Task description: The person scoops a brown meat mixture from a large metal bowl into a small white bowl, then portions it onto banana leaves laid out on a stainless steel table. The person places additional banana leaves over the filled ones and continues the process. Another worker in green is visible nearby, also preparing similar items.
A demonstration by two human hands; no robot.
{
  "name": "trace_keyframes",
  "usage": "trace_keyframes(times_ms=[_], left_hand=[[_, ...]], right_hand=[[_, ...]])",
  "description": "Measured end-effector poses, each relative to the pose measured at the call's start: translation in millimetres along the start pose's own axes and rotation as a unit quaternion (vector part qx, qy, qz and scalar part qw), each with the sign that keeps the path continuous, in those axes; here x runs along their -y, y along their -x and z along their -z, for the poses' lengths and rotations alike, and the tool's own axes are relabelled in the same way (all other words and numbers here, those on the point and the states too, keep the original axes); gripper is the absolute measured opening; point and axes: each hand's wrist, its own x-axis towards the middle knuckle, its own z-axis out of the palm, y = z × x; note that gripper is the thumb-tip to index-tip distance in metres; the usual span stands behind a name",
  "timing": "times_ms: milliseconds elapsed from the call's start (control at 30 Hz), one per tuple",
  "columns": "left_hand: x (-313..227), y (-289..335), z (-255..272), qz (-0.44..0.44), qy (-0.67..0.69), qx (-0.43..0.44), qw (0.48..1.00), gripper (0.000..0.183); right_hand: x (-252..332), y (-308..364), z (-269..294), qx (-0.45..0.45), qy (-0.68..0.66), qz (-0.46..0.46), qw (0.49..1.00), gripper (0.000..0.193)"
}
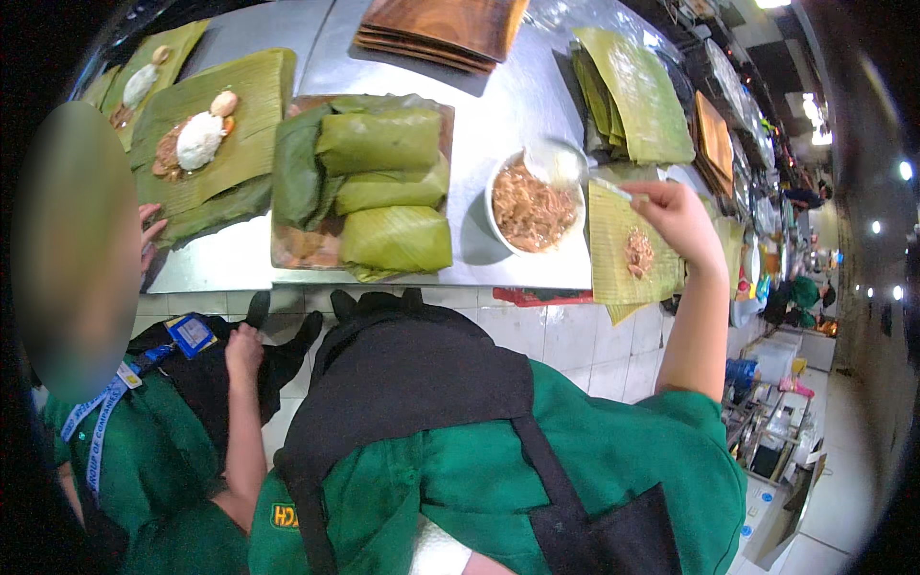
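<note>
On tbl [479, 125]: 1 bowl [490, 206], 4 vis. leaf pkgs [379, 142], 2 rice mounds [200, 141], 2 eggs [224, 103].

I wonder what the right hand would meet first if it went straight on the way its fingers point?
The right hand would probably meet the white bowl to its left, along the spoon it holds; depth is unclear, so it might pass over.

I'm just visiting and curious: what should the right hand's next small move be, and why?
Probably scoop some shredded food from the white bowl: the right hand holds a spoon at it, and the nearby leaf bears only a small heap.
</note>
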Motion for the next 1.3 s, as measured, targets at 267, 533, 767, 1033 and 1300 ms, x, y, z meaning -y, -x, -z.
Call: trace_keyframes(times_ms=[267, 533, 767, 1033, 1300], left_hand=[[105.2, 4.7, 174.0, -0.027, -0.211, 0.196, 0.957, 0.026], [137.1, -121.3, 313.2, 0.045, -0.07, 0.019, 0.996, 0.026], [108.0, -250.5, 416.5, 0.082, 0.185, -0.211, 0.956, 0.028], [5.9, -182.2, 218.8, 0.09, 0.415, -0.304, 0.853, 0.03], [-174.4, 103.3, -74.6, 0.064, 0.463, 0.095, 0.879, 0.033]], right_hand=[[-36.9, 40.0, -20.0, -0.007, 0.056, 0.015, 0.998, 0.024], [10.8, 23.4, -38.8, 0.032, 0.23, 0.089, 0.969, 0.026], [-11.7, -9.5, -55.6, 0.042, 0.091, 0.093, 0.991, 0.025], [-96.3, -9.7, -103.3, 0.101, -0.344, -0.047, 0.932, 0.025], [-62.7, -11.8, -35.8, 0.045, -0.109, -0.008, 0.993, 0.025]])
